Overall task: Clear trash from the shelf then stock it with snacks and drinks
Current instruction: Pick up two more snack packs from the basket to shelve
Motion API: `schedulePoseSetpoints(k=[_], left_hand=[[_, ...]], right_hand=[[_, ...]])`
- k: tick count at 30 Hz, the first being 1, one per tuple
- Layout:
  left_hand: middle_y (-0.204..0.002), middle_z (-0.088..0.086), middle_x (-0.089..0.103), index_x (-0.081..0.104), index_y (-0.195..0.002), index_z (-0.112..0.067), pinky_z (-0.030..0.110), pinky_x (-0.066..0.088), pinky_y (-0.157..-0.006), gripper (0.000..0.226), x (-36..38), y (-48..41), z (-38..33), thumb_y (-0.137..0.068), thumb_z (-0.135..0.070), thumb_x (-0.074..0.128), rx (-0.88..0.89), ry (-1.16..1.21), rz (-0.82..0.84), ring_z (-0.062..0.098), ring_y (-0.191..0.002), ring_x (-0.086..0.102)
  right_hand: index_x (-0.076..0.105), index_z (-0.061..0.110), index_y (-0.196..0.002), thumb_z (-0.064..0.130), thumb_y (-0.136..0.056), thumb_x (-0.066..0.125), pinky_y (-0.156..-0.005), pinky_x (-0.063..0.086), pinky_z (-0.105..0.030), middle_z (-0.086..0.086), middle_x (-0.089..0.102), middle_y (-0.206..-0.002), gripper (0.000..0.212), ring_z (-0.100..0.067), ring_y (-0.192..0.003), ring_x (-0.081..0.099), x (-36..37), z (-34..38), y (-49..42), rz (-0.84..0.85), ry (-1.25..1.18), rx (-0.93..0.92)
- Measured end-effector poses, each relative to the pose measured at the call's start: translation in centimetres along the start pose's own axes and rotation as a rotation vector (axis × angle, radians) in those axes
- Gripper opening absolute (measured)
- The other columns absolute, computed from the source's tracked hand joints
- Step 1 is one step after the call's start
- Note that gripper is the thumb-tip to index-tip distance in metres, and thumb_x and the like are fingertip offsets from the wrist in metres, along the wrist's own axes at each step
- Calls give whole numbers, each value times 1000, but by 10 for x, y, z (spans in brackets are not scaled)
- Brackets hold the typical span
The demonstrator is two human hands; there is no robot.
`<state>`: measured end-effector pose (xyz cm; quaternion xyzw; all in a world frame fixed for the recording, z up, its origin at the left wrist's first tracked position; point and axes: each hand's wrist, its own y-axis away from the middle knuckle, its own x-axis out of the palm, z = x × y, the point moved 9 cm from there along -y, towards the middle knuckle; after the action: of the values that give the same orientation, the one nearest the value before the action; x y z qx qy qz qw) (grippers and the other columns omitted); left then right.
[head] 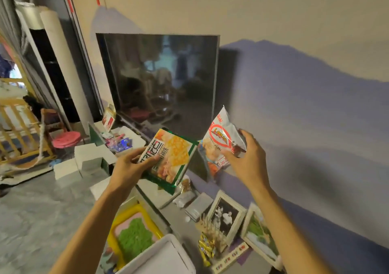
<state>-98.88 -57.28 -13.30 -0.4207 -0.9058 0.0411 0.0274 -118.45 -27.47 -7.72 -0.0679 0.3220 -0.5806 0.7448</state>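
Seen from a head-worn camera: two bare arms raised in front of a dark television set against a cream wall with a painted purple mountain line. Held in the left hand, fingers closed around its lower left corner: a green-edged snack packet printed with yellow crackers, tilted, thumb pressed across its face. Gripped in the right hand, by the packet's right edge: a white snack bag with a red heart-shaped ring on its front, lifted just beside the television's lower right corner. Packets apart, nearly level with one another, both held above the long low shelf along the wall. Partly hidden behind the white bag: another orange-and-white packet propped on the shelf by the wall. Spread lower down on the shelf: small clear wrappers, a grey flat box, a white frame with a black-and-white photo, a second white frame with a green picture, and a bunch of shiny yellow wrappers. In front of the shelf: a yellow-rimmed tray of green sand and a white box. Farther left, on the grey floor: a pink stool and a wooden cot.
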Motion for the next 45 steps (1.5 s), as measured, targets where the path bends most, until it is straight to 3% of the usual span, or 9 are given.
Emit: schedulePoseSetpoints(k=[9,14,21,24,29,34,37,41,45], left_hand=[[-106,7,82,79,-117,-22,33,66,-72,50,212,14,24,-71,-35,90,-15,50,497,28,-91,81],[-106,9,82,77,-120,-20,34,66,-70,51,327,76,36,-71,-29,89,-54,110,753,31,-90,80],[-109,9,81,78,-119,-20,46,66,-79,43,458,168,55,-78,-29,89,-90,88,974,33,-94,80],[-108,8,81,78,-118,-20,41,67,-73,38,501,199,59,-81,-26,87,-99,71,1010,31,-93,80],[-107,5,82,76,-120,-16,36,66,-69,37,555,244,85,-85,-21,85,-151,23,1007,27,-91,81],[-103,3,82,75,-116,-16,32,65,-64,29,582,266,147,-88,-20,84,-246,-53,872,24,-85,81],[-103,1,82,75,-117,-17,39,67,-71,31,592,276,199,-88,-20,85,-271,-140,778,21,-84,81],[-102,-5,80,75,-118,-23,31,65,-72,35,601,287,276,-86,-29,88,-258,-269,701,14,-87,78],[-106,-5,79,73,-124,-24,38,65,-79,46,604,298,351,-83,-39,89,-298,-349,642,12,-92,77]], right_hand=[[51,18,-146,26,-89,82,-85,63,-34,-3,63,-136,66,-18,-120,64,-193,-54,117,-366,218,257],[51,25,-145,34,-88,82,-58,45,-3,2,63,-136,65,-2,-107,58,-284,-67,204,-560,369,395],[50,23,-145,34,-86,83,-91,60,-41,-2,62,-138,68,-20,-122,63,-395,-83,319,-765,434,559],[50,22,-145,35,-88,82,-90,61,-41,-3,61,-138,67,-21,-121,64,-432,-99,351,-796,446,600],[52,21,-144,37,-87,82,-68,44,-10,-1,65,-135,67,-8,-107,61,-467,-149,381,-776,483,659],[48,23,-148,42,-88,80,-78,59,-28,-1,63,-139,70,-19,-119,64,-474,-226,401,-697,442,770],[48,22,-148,44,-88,80,-71,54,-21,-2,63,-137,72,-21,-120,64,-464,-271,411,-681,452,837],[50,18,-146,40,-89,80,-95,59,-39,-3,63,-138,68,-22,-122,63,-437,-332,425,-692,395,884],[50,19,-145,38,-89,80,-87,57,-25,-2,62,-137,67,-21,-122,64,-409,-381,447,-732,331,930]])
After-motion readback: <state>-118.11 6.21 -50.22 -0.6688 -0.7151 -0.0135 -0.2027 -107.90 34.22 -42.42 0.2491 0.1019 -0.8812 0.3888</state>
